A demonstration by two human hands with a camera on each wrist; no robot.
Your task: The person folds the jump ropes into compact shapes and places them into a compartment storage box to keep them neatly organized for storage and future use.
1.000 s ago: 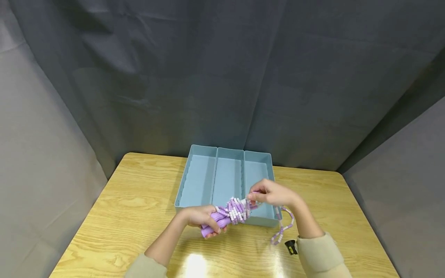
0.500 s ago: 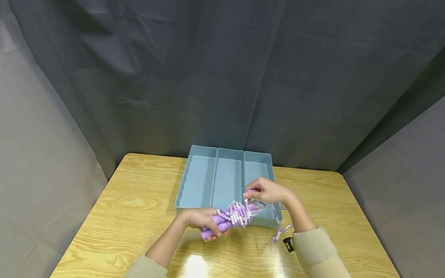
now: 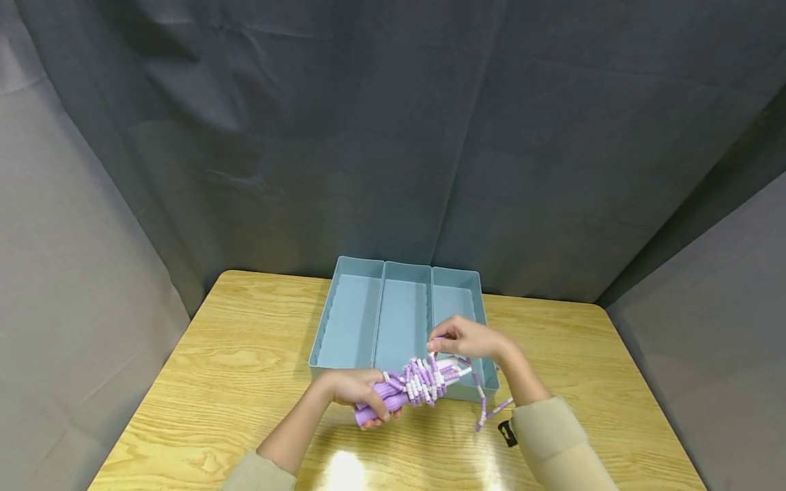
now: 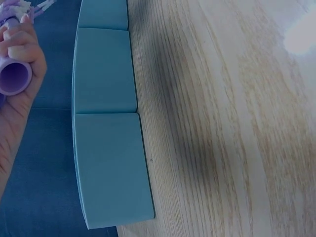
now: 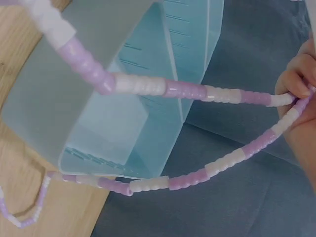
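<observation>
Two purple handles (image 3: 387,402) of a beaded jump rope lie together in my left hand (image 3: 361,390), which grips them over the table. Purple and white beaded cord (image 3: 422,382) is wrapped in several turns around the bundle just beyond that hand. My right hand (image 3: 464,339) pinches the cord above the far end of the wrapped part. Loose cord hangs below the right wrist. In the right wrist view, two strands of cord (image 5: 185,90) run to the fingers of the right hand (image 5: 298,81). The left wrist view shows the hollow end of one handle (image 4: 14,78).
Behind the hands stands a blue-grey tray (image 3: 377,314) with three long compartments. It sits on a wooden table (image 3: 245,368) against a dark curtain (image 3: 344,136). A small black piece (image 3: 507,434) shows beside the right sleeve.
The right hand has shifted slightly left and kept its pinch on the cord. The hanging loose cord has swung and drawn up a little. The left hand has stayed nearly in place.
</observation>
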